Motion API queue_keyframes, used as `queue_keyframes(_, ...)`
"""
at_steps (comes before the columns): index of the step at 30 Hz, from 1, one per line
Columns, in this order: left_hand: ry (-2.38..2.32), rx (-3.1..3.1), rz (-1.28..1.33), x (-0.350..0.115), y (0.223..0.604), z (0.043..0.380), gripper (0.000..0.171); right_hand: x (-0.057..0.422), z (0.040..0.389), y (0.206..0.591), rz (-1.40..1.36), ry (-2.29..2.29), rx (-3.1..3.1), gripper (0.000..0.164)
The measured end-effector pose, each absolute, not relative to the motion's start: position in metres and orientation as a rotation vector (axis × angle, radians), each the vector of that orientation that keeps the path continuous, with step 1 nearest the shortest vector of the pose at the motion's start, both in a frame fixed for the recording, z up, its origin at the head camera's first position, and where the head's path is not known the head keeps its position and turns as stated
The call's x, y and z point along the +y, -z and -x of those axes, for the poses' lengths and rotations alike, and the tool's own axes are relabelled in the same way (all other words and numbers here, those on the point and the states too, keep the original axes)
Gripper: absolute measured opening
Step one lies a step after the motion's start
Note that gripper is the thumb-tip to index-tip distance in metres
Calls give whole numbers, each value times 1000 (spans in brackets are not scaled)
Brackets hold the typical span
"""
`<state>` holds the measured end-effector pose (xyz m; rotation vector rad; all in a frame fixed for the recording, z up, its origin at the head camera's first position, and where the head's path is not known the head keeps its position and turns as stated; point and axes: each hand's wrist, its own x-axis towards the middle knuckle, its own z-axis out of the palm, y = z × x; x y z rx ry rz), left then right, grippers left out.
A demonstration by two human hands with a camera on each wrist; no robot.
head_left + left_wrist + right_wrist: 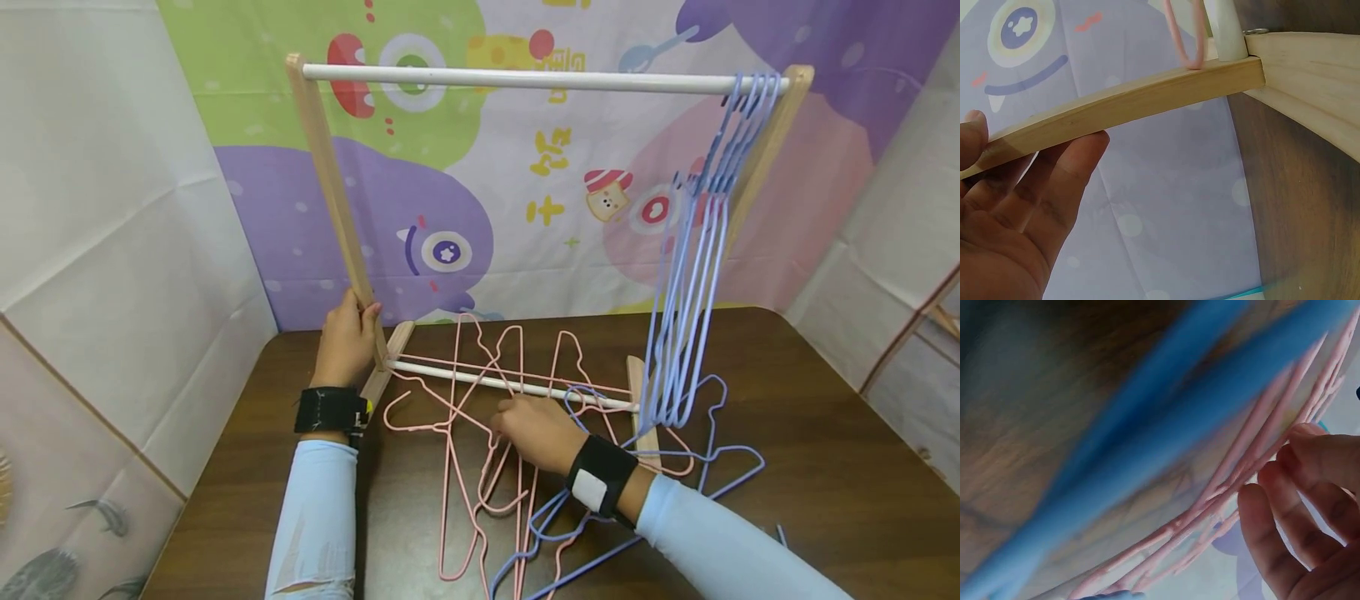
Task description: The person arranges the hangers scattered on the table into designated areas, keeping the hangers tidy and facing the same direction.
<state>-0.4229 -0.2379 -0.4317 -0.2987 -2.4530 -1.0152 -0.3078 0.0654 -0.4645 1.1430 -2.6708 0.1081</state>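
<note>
In the head view my left hand [345,337] grips the left wooden post [330,179] of a clothes rack low down. The left wrist view shows thumb and fingers on opposite sides of that post [1116,109]. Over the tangled pink hangers [450,500] on the table is my right hand [542,432], its fingers curled. In the right wrist view its thumb and fingertips pinch a pink hanger [1254,465] among several overlapping ones. Loose blue hangers [585,567] lie under and beside the right wrist, and blue rods [1166,437] cross close to that camera.
Several blue hangers [693,292] hang bunched at the right end of the white top rail [525,79]. A lower white rail [465,377] joins the rack's wooden feet on the brown table [232,500]. Behind stands a cartoon-printed cloth [465,150].
</note>
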Motion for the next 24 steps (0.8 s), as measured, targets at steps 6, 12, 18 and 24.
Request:
queue_keyframes(6, 1017, -2451, 299, -237, 433, 423, 29, 72, 296, 454, -1162, -145, -2662, 13)
queue_keyframes(12, 1017, -2429, 303, -238, 432, 423, 28, 91, 276, 439, -1077, -160, -2568, 9)
queue_keyframes(18, 1000, -2430, 305, -239, 432, 422, 28, 123, 257, 432, -839, -273, -2625, 19)
queue_keyframes(24, 994, -2430, 305, -236, 432, 421, 26, 167, 237, 435, -577, -362, -2731, 40)
